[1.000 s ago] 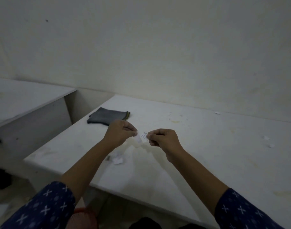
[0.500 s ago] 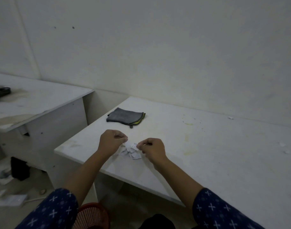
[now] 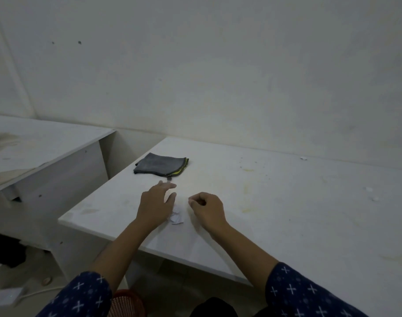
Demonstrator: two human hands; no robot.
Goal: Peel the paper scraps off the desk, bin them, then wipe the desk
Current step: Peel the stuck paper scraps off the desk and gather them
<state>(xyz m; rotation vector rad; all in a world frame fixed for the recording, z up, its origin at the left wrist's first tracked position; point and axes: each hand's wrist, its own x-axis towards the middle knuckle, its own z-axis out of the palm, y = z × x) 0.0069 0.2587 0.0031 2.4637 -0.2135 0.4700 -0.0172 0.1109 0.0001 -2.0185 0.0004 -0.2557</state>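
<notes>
On the white desk (image 3: 287, 225) a small pile of torn paper scraps (image 3: 177, 217) lies between my two hands. My left hand (image 3: 155, 207) hovers just left of the pile with fingers spread and nothing in it. My right hand (image 3: 207, 209) rests to the right of the pile, fingers curled into a loose fist; I see nothing held in it. A folded grey cloth (image 3: 161, 166) with a yellow-green edge lies at the desk's far left corner. More small scraps (image 3: 369, 189) dot the far right of the desk. A red mesh bin (image 3: 127, 304) stands on the floor below.
A second white desk (image 3: 35, 147) stands to the left across a gap. The wall runs right behind both desks. A dark object (image 3: 9, 250) and a white box with a cable (image 3: 5, 297) lie on the floor at left. Yellowish stains mark the desk top.
Both hands held a scrap pinched between them; now it lies on the pile. My left hand has opened and moved forward. The view has swung left.
</notes>
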